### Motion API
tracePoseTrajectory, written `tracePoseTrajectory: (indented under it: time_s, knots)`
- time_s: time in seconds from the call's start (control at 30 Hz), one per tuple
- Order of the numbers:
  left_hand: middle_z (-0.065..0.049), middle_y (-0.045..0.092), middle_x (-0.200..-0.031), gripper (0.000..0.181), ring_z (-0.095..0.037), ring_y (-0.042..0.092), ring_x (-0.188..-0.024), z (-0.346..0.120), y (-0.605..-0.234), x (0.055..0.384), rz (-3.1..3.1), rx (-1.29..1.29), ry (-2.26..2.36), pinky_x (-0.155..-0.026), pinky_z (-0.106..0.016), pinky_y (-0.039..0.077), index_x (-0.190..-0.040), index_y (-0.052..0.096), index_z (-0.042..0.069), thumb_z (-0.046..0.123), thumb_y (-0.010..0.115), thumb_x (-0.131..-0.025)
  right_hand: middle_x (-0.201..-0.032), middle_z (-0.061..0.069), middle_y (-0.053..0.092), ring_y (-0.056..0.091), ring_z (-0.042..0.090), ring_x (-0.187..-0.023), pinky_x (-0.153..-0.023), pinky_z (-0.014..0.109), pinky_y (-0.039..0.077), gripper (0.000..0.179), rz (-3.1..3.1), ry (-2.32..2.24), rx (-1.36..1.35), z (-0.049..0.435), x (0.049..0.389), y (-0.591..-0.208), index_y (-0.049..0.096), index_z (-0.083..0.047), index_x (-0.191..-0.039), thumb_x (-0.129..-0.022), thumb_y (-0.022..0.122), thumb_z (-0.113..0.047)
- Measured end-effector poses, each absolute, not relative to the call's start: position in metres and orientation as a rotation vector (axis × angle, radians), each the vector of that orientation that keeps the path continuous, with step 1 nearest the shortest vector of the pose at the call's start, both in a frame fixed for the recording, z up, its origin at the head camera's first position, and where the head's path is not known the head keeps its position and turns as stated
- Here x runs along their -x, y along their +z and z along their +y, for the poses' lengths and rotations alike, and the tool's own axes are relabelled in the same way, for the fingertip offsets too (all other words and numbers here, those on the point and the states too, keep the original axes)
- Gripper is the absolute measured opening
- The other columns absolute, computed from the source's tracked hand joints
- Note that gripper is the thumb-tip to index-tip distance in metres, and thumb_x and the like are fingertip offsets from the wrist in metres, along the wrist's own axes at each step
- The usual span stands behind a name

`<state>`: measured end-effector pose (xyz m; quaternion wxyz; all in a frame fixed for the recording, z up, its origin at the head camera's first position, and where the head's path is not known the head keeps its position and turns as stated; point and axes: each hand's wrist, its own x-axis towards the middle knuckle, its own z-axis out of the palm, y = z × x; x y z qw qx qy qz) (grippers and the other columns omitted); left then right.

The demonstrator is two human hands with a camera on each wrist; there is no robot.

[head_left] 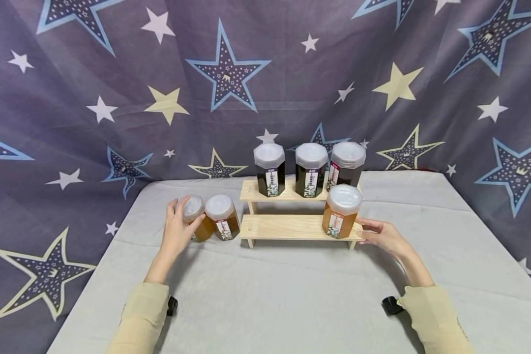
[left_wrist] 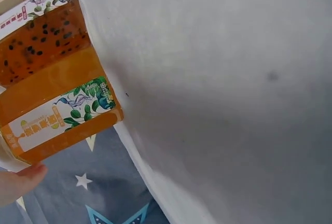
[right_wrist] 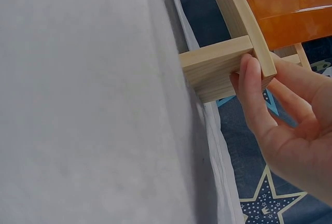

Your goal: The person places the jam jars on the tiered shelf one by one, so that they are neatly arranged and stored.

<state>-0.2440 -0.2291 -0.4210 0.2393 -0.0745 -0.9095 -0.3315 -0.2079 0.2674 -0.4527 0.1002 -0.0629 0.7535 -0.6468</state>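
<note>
At the left of the table, my left hand (head_left: pixel 179 228) grips a honey-coloured jar (head_left: pixel 202 229) with a frosted lid. In the left wrist view this jar (left_wrist: pixel 67 115) has a white label with green leaves. Right beside it stands a darker amber jar (head_left: pixel 223 219), with black seeds visible inside. On the other side, my right hand (head_left: pixel 382 237) pinches the right end of the lower step (head_left: pixel 287 227) of a wooden stand. The right wrist view has the fingers (right_wrist: pixel 253 79) against the board's end. An orange jar (head_left: pixel 339 216) sits on that step near this hand.
Several dark jars line the stand's upper step (head_left: pixel 248 191), among them a left one (head_left: pixel 271 172), a middle one (head_left: pixel 311 172) and a right one (head_left: pixel 346 164). A grey cloth (head_left: pixel 274 300) covers the table. Behind hangs a star-patterned curtain (head_left: pixel 283 64).
</note>
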Motion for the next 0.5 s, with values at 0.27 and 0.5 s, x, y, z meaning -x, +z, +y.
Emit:
tracePoseTrajectory:
  time_s: [0.27,0.5]
  knots:
    - [-0.03,0.026,-0.128,0.055,-0.046,0.046,-0.099,-0.23,-0.4217,0.2421,-2.529,0.154,-0.975,-0.078,-0.054,0.041,-0.126,0.044,0.007,0.023,0.067,-0.079,-0.115,0.035,0.044,0.06,0.007,-0.076,-0.072,0.026,0.05,0.053,2.222,-1.909,0.162,0.2661,0.2057,-0.4488,0.029,0.019,-0.125,-0.082,0.055,0.004]
    - [-0.028,0.034,-0.118,0.053,-0.044,0.045,-0.097,-0.2295,-0.4206,0.2426,-2.513,0.136,-0.991,-0.08,-0.055,0.038,-0.123,0.048,0.008,0.023,0.068,-0.077,-0.116,0.039,0.042,0.06,0.007,-0.077,-0.073,0.027,0.05,0.052,2.201,-1.924,0.191,0.2664,0.2047,-0.4473,0.028,0.02,-0.125,-0.083,0.053,0.005]
